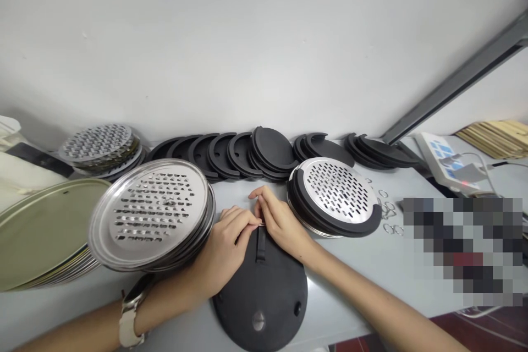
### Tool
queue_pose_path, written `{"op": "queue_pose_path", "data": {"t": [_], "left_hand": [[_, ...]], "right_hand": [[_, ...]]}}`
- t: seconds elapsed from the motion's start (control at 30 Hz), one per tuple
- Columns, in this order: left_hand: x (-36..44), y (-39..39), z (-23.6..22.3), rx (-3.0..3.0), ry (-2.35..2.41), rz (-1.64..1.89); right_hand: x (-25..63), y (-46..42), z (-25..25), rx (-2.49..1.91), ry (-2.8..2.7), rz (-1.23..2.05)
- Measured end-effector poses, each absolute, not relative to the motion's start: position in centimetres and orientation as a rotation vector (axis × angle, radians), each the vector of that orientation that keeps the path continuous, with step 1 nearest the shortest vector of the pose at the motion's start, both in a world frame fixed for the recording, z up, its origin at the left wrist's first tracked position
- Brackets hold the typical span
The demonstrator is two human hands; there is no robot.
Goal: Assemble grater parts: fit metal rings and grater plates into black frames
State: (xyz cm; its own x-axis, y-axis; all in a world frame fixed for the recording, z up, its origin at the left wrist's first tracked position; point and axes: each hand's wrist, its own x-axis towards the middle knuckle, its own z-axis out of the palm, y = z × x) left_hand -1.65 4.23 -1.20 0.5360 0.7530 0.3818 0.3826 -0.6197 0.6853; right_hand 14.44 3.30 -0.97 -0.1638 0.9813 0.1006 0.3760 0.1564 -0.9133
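A black round disc (264, 297) lies at the table's front, with a short black strap (260, 245) near its top and a round metallic spot low on its face. At the strap's upper end, my left hand (231, 239) is closed in a pinch on what looks like a small metal ring (262, 224), mostly covered by fingers. My right hand (278, 220) is closed around the same spot from the other side, its fingertips partly hidden. Beside my left forearm stands a stack of round metal grater plates (150, 214). Right of my right hand, another perforated metal plate (336, 190) sits in a black rimmed holder.
Several black round holders (272, 148) lean in a row along the wall. Loose metal rings (388, 209) lie at the right. Green oval trays (41, 231) and more grater plates (99, 143) are stacked left. A power strip (441, 159) lies beyond a grey metal post (454, 80).
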Motion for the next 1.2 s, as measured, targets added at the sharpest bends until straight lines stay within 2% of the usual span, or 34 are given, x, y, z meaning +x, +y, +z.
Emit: {"op": "queue_pose_path", "data": {"t": [1.2], "left_hand": [[-1.8,4.7,-1.6,2.327,0.784,0.975]], "right_hand": [[14.2,3.4,-1.1,-1.352,-1.628,0.968]]}}
